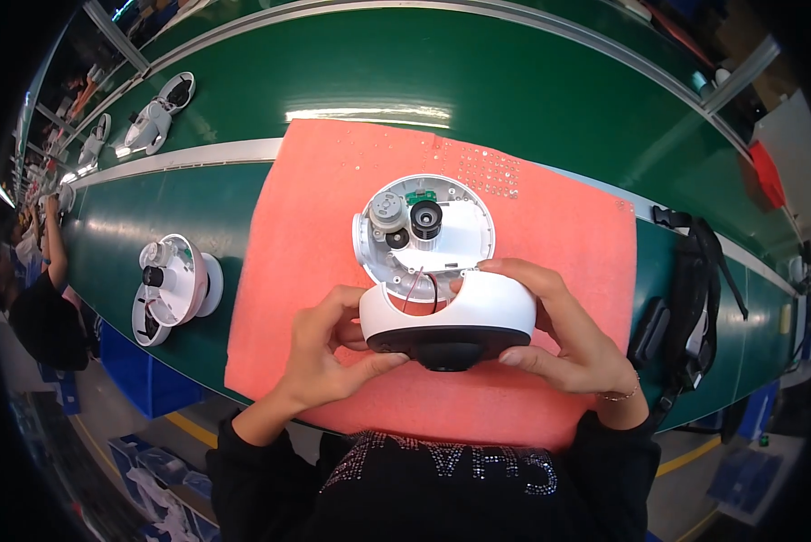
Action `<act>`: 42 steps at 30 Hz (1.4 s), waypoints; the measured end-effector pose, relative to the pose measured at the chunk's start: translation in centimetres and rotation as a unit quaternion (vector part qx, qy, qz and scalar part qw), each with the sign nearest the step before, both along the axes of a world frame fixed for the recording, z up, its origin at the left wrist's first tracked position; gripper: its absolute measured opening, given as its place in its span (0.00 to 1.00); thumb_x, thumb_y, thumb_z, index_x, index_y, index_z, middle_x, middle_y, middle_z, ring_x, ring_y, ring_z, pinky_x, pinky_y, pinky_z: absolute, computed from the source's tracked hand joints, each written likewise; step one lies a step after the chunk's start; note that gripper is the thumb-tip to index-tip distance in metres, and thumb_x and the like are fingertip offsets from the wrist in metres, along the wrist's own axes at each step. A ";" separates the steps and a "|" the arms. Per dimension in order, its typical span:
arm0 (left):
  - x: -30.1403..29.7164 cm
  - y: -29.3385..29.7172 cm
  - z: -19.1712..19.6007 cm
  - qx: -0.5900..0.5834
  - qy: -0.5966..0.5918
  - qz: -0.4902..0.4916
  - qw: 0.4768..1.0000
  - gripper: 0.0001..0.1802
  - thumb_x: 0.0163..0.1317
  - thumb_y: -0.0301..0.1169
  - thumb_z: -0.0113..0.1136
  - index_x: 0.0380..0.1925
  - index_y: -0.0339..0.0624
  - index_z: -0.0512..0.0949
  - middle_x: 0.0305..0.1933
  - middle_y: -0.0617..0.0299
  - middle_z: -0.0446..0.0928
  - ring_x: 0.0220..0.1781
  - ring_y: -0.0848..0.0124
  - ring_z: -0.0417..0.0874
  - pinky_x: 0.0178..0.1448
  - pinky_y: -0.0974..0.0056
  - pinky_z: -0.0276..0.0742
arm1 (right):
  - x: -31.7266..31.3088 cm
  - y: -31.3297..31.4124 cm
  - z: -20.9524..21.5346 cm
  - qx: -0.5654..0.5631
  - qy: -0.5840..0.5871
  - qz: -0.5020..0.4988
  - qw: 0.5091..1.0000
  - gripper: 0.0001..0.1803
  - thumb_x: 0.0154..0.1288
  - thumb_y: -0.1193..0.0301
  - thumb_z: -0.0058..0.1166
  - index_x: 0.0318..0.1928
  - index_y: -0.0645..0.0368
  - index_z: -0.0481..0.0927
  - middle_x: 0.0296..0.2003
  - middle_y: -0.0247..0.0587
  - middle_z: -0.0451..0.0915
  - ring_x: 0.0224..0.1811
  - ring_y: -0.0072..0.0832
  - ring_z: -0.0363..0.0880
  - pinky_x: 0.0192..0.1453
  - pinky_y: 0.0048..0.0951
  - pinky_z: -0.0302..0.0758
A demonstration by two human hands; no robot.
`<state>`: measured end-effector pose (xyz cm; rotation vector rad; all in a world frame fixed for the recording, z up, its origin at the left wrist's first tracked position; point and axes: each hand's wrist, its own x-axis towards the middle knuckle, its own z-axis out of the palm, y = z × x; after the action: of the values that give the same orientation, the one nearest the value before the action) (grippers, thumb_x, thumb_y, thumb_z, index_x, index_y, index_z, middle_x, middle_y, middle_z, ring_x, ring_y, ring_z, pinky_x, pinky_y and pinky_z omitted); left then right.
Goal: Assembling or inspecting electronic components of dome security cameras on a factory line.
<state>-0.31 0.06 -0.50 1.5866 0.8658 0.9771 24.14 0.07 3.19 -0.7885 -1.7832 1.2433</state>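
In the head view we see both hands meeting over a coral-pink mat (315,271) laid on the green surface (514,99). Our left hand (329,352) curls against the left end of a white dome-shaped housing (451,312) with a black band along its lower edge, the thumb pressed to its underside and the fingers (333,303) bent around its side. Our right hand (563,339) wraps the right end, fingers (514,269) draped over the top and the thumb tucked beneath, so the housing is pinched between the two hands. Just behind it, touching or nearly so, lies a round white base plate (442,230) on the mat, carrying a small grey motor (387,210), a black cylindrical part (425,217) and a green circuit board (419,194). Thin wires (419,294), likely red and dark, run from the plate into the housing's notch. Left of the mat, another opened white unit (171,285) rests on the surface, and more units (157,113) sit farther along. A black strap (694,298) lies at the right.
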 end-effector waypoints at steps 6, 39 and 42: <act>-0.2 0.4 -0.4 -0.026 0.008 -0.013 1.000 0.26 0.45 0.19 0.65 0.44 0.32 0.65 0.40 0.52 0.75 0.41 0.67 0.80 0.42 0.67 0.80 | -0.2 0.6 -0.2 0.003 -0.034 -0.010 0.999 0.30 0.55 0.75 0.53 0.58 0.60 0.60 0.51 0.49 0.70 0.49 0.42 0.73 0.52 0.34 0.70; 1.0 1.1 3.7 -0.232 -0.007 0.085 0.969 0.22 0.53 0.34 0.59 0.45 0.37 0.65 0.34 0.58 0.76 0.32 0.75 0.79 0.28 0.74 0.76 | -1.4 1.8 -1.3 -0.190 0.153 0.016 0.970 0.44 0.52 0.78 0.56 0.64 0.61 0.43 0.58 0.49 0.58 0.62 0.35 0.57 0.62 0.35 0.60; 1.0 1.3 3.8 -0.258 -0.024 0.082 0.963 0.22 0.54 0.35 0.58 0.45 0.38 0.65 0.34 0.58 0.76 0.31 0.74 0.80 0.29 0.73 0.75 | -1.6 2.0 -1.4 -0.155 0.149 0.001 0.977 0.39 0.54 0.79 0.55 0.62 0.60 0.46 0.53 0.47 0.63 0.56 0.32 0.65 0.55 0.34 0.69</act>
<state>0.67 1.36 3.34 1.0563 1.1241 0.8128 22.51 2.02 1.75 -0.7241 -1.3684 1.5746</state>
